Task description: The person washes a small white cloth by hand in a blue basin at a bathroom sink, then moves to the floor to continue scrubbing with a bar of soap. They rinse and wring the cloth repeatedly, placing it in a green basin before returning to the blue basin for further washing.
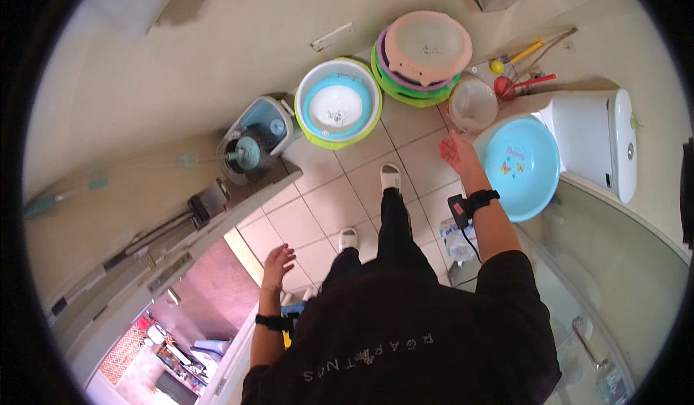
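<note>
My right hand (456, 153) reaches forward over the tiled floor, palm showing and fingers apart, with nothing in it. Just right of it, a large light-blue plastic basin (523, 166) with a butterfly print rests over the toilet (588, 139). A translucent plastic bucket (473, 104) stands beyond my fingertips. My left hand (278, 264) hangs low near the doorway, bare and loosely spread. Against the wall ahead, a white and green basin (336, 63) holds a smaller blue and white one (335, 104). Beside these is a stack topped by a peach-rimmed basin (431, 44).
A mop bucket (265, 120) with a spin mop (246, 153) stands left, by the open door (217, 226). A red plunger (505, 88) sits in the back right corner. Curved glass panels (596, 231) border the right side. A plastic package (458, 241) lies near my right leg.
</note>
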A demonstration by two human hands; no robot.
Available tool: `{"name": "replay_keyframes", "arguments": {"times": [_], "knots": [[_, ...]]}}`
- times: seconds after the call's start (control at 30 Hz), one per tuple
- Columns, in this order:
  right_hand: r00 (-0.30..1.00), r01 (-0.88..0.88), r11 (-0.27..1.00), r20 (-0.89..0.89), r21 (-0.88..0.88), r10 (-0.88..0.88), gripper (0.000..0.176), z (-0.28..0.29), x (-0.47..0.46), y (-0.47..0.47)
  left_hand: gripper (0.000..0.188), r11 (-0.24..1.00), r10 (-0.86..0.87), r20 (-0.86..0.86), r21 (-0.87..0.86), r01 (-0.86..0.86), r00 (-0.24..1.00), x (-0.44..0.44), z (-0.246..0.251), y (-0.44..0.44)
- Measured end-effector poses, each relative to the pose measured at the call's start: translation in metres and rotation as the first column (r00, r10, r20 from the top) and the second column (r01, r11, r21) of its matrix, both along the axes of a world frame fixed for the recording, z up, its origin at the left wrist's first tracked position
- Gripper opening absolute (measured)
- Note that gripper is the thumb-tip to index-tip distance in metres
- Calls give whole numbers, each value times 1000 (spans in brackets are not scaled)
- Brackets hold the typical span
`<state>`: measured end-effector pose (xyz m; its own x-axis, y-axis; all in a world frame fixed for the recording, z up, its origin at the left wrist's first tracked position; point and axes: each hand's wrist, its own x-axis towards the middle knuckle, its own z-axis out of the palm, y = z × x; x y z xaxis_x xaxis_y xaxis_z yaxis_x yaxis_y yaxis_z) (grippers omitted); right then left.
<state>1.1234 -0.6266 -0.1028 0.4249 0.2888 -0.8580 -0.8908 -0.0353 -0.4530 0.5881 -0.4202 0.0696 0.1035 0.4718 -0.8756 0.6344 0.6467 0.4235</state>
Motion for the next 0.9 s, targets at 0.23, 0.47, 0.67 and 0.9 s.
{"name": "replay_keyframes", "arguments": {"times": [0.23, 0.47, 0.67, 0.9], "knots": [[987, 114, 966, 140, -231, -83, 55, -103, 119, 116, 42, 995, -80, -38, -67, 78, 996, 87, -7, 11], [887, 425, 899, 151, 101, -436, 50, -178, 171, 164, 43, 980, -128, -158, -171, 101, 979, 124, -52, 38], [892, 326, 888, 206, 325, -403, 18, -156, 106, 80, 46, 954, -290, -77, -101, 282, 954, 233, -153, 102], [884, 408, 899, -316, 159, -345, 48, -73, -85, -52, 41, 941, -338, 268, 62, 333, 902, 499, -294, 153]]}}
